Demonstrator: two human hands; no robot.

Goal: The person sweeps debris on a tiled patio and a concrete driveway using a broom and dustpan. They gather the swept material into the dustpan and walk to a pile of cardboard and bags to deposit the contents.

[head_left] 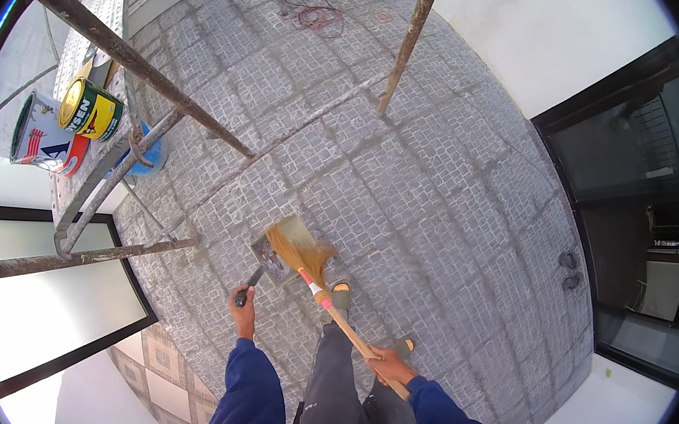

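My right hand [390,365] is closed round the wooden stick of a straw broom [304,256]. The broom slants away from me, its spread bristles lying over and beside a shallow, beige-green dustpan [300,230] on the paving. Grey debris [273,266] shows in the pan on its left side. My left hand [242,301] grips a dark handle [254,277] that runs up to the dustpan's near left edge; the exact join is hard to make out. Red, white and pink bands wrap the broom's neck. My sandalled feet [341,296] stand just behind the pan.
Scaffold poles [155,74] rise at the left, with a low crossbar ahead. On the scaffold plank [99,174] stand a yellow-green paint can [91,110] and a white bucket [42,134]. A blue bucket [146,155] sits below. Cables [321,19] lie far ahead; glass doors [637,208] are right.
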